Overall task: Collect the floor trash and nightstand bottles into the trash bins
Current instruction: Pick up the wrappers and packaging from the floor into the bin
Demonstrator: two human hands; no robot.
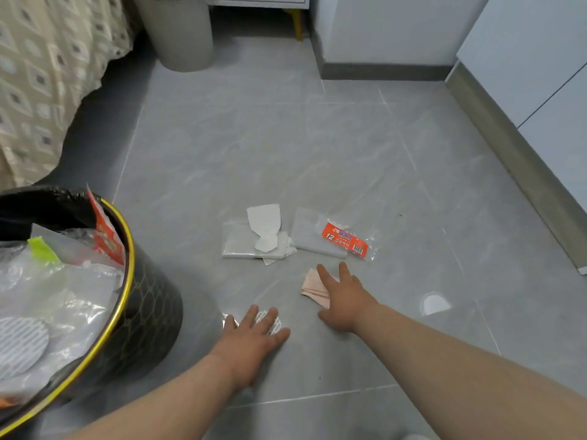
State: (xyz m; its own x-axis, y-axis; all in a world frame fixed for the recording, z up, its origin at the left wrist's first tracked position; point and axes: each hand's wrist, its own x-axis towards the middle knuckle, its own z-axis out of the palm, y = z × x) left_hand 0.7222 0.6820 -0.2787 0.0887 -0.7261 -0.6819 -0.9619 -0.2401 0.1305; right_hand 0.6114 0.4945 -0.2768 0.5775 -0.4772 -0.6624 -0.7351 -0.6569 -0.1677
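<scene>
My left hand (254, 338) lies flat with fingers spread over a round striped white wrapper (275, 323) on the grey floor. My right hand (341, 296) is spread on a pink folded paper (313, 289); neither hand has closed on anything. Beyond them lie a clear plastic bag with white paper scraps (254, 238) and a clear bag with an orange label (336, 238). A small white round piece (434, 303) lies to the right. The black gold-rimmed trash bin (149, 300) at my left is filled with plastic wrappers.
A grey bin (181, 33) stands at the back beside the bed with a patterned cover (41, 77). White cabinets (540, 74) with a grey skirting run along the right. A white nightstand with a yellow leg (297, 23) stands at the back.
</scene>
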